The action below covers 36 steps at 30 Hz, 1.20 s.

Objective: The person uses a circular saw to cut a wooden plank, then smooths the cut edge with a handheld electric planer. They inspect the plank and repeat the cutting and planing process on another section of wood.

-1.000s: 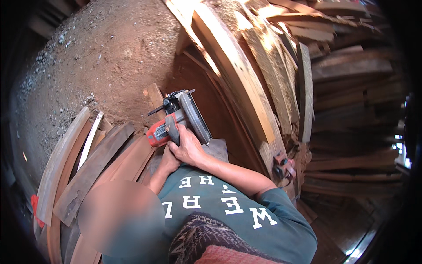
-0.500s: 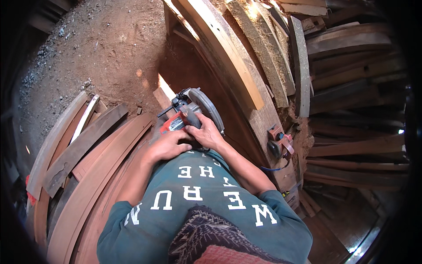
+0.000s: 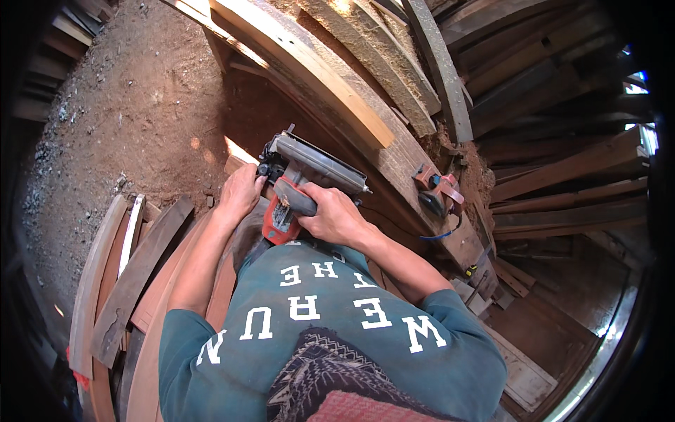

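From my remote seat I see planks [image 3: 140, 274] lying side by side at left. My left hand [image 3: 241, 190] is at the saw's [image 3: 320, 160] black front fitting [image 3: 266, 170]; I can't tell whether its fingers grip there. The saw sits between both hands, just beyond the shirt [image 3: 337, 292], and my right hand [image 3: 337, 215] is wrapped around its grey handle [image 3: 295, 197]. Farther right, a red tool [image 3: 437, 188] rests on a rough timber [image 3: 394, 169], with boards [image 3: 566, 170] piled beyond.
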{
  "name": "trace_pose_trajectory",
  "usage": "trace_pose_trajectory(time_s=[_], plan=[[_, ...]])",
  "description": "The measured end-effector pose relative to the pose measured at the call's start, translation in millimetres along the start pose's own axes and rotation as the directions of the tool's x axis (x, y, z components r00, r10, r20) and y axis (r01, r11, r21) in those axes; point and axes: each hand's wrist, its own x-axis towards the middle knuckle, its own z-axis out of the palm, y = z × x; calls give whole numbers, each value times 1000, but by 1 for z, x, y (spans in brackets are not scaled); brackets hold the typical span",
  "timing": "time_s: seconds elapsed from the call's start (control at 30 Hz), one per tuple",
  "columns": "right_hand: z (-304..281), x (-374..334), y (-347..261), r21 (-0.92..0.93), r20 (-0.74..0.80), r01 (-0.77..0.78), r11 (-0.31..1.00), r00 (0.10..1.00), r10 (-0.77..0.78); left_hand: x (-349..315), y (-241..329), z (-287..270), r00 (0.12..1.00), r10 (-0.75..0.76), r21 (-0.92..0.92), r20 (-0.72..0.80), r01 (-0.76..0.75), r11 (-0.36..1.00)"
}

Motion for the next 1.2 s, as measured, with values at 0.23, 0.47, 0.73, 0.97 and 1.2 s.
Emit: trace_pose_trajectory(time_s=[0.23,0.47,0.73,0.97,1.2], plan=[[-26,-43,42,-156,14,201,967,979,-201,-3,57,34,991,25,43,-128,-19,999],[-82,-126,127,-223,214,387,894,915,-343,-50,163,117,963,-149,22,-225,158,987],[-129,-201,219,-150,135,438,886,897,-421,-37,245,133,910,-191,-166,-368,138,976],[-126,-205,231,-122,130,408,905,910,-393,15,249,133,991,25,287,-135,15,958],[-137,-178,250,-45,87,256,966,964,-251,-69,259,146,973,-203,-510,108,230,829]])
